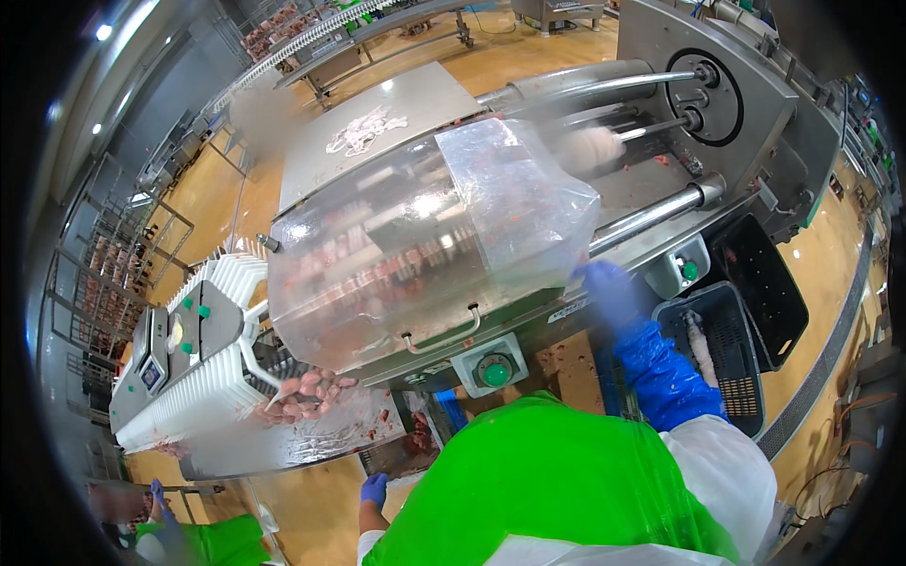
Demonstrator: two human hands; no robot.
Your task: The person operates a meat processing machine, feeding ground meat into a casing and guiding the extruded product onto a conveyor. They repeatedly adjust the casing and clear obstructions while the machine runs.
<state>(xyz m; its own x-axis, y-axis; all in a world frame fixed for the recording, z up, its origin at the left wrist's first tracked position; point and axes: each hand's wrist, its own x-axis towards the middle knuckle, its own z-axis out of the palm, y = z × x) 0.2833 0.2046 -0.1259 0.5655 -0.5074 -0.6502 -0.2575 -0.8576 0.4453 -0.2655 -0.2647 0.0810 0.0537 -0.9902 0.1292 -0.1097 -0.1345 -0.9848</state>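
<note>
Blue-gloved right hand [604, 288] touches the clear cover [415, 236]; left hand [375, 489] hangs low, grip unclear on both.

Blue gloves [604, 288] — green apron [538, 481] (black crates [755, 283]).

Blue-gloved right hand [604, 288] at clear machine cover [377, 255]

Clear guard [377, 255] (closed) over machine [717, 104]
</note>
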